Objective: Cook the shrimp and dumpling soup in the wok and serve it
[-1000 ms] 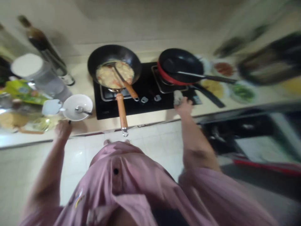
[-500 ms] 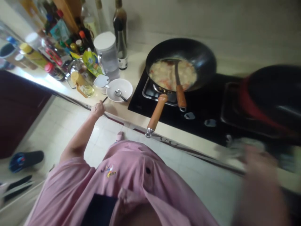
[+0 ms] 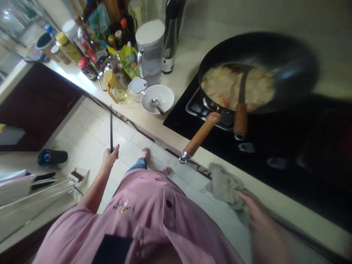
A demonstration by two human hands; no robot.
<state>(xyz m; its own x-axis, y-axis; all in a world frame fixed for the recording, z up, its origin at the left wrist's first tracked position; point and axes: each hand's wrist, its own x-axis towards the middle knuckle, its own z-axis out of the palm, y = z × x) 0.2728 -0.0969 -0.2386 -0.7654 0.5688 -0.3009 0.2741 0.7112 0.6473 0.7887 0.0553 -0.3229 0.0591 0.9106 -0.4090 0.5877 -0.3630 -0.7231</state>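
My left hand (image 3: 110,157) is closed around dark, thin chopsticks (image 3: 111,130), held upright over the floor in front of the counter edge; whether it is one stick or a pair is unclear. A crumpled grey-green cloth (image 3: 227,187) hangs from my right hand (image 3: 254,212), which is blurred and closed on it at the counter's front edge. On the hob, a black wok (image 3: 291,69) holds pale, chunky food (image 3: 220,86) with reddish bits in liquid. A spatula (image 3: 241,117) with a wooden grip leans in the wok. The wok's wooden handle (image 3: 202,134) points towards me.
Left of the hob (image 3: 264,146), a white bowl (image 3: 167,97) with a spoon (image 3: 155,103) stands near a lidded white pot (image 3: 136,88), an oil jug (image 3: 118,90) and a water pitcher (image 3: 151,51). Several bottles and jars crowd the counter further left. A bin (image 3: 52,157) stands on the floor.
My left hand has come off the counter edge, lifting the chopsticks upright. My right hand has drawn the cloth leftwards to the counter's front edge. The view has shifted, and the red pan has left it.
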